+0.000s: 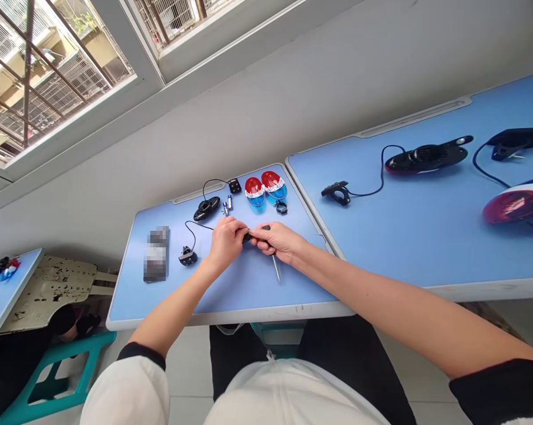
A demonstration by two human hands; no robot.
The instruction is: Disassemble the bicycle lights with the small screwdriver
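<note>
My left hand point(226, 241) pinches a small dark part point(247, 237), mostly hidden by the fingers. A black cable runs toward it from a black button switch with a clamp point(187, 256). My right hand point(278, 241) is closed around a screwdriver point(276, 268), its shaft pointing down toward the table's front edge. The fingertips of my right hand meet the dark part beside my left fingers. Just beyond the hands are two batteries point(228, 205), a black clamp ring point(281, 207) and two red-and-blue lamp covers point(255, 192).
A black housing point(207, 208) is wired to another button switch point(235, 186) at the back. A blurred dark object point(156, 254) lies on the left of the blue table point(231, 295). Wired lamp units point(430, 158) sit on the right-hand table. A person point(9, 360) is at far left.
</note>
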